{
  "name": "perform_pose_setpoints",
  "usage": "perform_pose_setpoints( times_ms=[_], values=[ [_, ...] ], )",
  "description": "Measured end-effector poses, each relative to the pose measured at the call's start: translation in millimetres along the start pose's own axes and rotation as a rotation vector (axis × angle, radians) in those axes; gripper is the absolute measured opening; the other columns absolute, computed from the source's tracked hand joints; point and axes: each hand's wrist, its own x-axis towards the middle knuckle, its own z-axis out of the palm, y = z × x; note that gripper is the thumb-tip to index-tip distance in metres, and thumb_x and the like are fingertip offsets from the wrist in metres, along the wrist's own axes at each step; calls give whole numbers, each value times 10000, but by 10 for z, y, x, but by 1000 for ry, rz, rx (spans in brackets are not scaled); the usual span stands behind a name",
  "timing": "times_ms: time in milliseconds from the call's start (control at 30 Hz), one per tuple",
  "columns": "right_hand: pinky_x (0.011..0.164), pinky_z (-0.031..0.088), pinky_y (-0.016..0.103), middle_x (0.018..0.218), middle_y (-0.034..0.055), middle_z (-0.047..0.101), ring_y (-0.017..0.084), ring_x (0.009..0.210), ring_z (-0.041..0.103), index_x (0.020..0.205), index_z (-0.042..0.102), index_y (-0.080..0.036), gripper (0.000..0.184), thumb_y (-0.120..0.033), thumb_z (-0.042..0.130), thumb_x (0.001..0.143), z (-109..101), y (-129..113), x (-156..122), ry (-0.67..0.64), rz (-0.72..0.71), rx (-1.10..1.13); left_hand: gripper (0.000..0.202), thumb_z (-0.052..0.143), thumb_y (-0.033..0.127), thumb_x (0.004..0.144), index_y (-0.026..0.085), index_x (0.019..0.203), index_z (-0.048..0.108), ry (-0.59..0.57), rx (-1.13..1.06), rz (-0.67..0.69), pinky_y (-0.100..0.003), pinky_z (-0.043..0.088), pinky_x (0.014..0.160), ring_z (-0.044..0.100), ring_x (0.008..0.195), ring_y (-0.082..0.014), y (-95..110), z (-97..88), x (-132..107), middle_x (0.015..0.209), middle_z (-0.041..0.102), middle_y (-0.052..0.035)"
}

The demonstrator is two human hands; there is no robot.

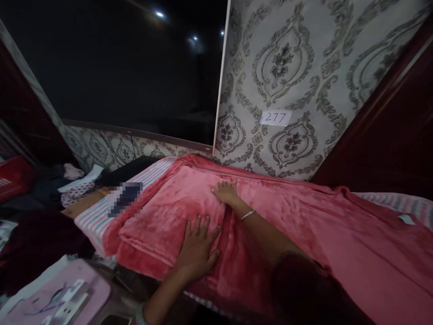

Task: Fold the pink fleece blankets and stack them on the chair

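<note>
A pink plush garment (152, 212) lies spread over a striped padded surface (91, 221), its left part folded in a flat layer. My left hand (199, 250) rests flat on the near part of this fabric, fingers spread. Farther back and to the right, my right hand (226, 192) lies palm down on the same cloth, fingers apart, with a bangle on that wrist. Between the hands runs a darker crease in the fabric. Neither hand grips anything.
A large dark television screen (135, 67) hangs behind, beside patterned wallpaper (284, 58) bearing a paper label (276, 118). At lower left stands a pink box-like item (91, 289) with a white power strip (72, 298) on it. Piled clothes (37, 180) lie at far left.
</note>
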Motion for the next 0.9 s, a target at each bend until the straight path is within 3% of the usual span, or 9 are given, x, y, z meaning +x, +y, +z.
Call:
perform_pose_setpoints(
  times_ms=[200, 300, 367, 500, 600, 733, 833, 900],
  values=[
    [1205, 102, 571, 1668, 45, 221, 291, 1540, 135, 1583, 278, -301, 601, -492, 306, 1014, 207, -160, -716, 56, -177, 1, 657, 581, 386, 890, 329, 1523, 412, 1, -21, -11, -678, 159, 1169, 166, 1519, -402, 18, 21, 15, 1647, 267, -119],
    [1201, 132, 552, 1679, 26, 169, 285, 1545, 118, 1594, 238, -316, 605, -468, 313, 1013, 356, -120, -888, 37, -210, 10, 627, 553, 438, 911, 306, 1512, 433, 46, -70, 4, -658, 152, 1187, 188, 1520, -378, 36, 30, -24, 1646, 273, -109],
    [1197, 157, 534, 1681, 24, 157, 283, 1545, 119, 1597, 225, -312, 610, -454, 322, 1013, 410, -101, -914, 61, -202, -2, 598, 549, 451, 916, 284, 1485, 476, 64, -112, 14, -624, 181, 1198, 243, 1508, -350, 39, -21, -76, 1626, 323, -105],
    [1189, 185, 530, 1674, 39, 191, 296, 1538, 147, 1591, 263, -289, 602, -456, 325, 1015, 453, -112, -910, 108, -208, -38, 420, 495, 368, 954, 250, 1336, 625, 92, -178, 10, -518, 254, 1205, 466, 1391, -251, -69, -267, -221, 1464, 559, -92],
    [1182, 209, 529, 1669, 39, 213, 289, 1534, 167, 1581, 293, -291, 591, -460, 325, 1016, 479, -122, -921, 122, -206, -49, 445, 511, 373, 948, 234, 1359, 610, 158, -53, -126, -612, 174, 1202, 384, 1443, -318, -270, -380, -336, 1508, 507, -123],
    [1179, 215, 535, 1665, 52, 227, 289, 1526, 195, 1583, 288, -277, 600, -455, 333, 1012, 514, -120, -922, 132, -193, -59, 604, 559, 447, 922, 254, 1488, 476, 104, 77, -212, -696, 183, 1155, 222, 1498, -418, -497, -226, -445, 1612, 338, -140],
    [1179, 209, 533, 1665, 56, 229, 285, 1525, 196, 1585, 281, -265, 603, -451, 329, 1014, 522, -120, -913, 136, -200, -63, 596, 531, 463, 940, 283, 1503, 452, 128, 90, -219, -691, 189, 1158, 225, 1500, -411, -543, -79, -468, 1615, 337, -124],
    [1179, 206, 530, 1665, 59, 229, 282, 1525, 197, 1586, 278, -263, 601, -447, 328, 1016, 516, -120, -911, 134, -204, -58, 567, 536, 452, 939, 288, 1479, 488, 151, 73, -204, -669, 216, 1163, 278, 1485, -391, -563, -79, -473, 1589, 391, -116]
  ],
)
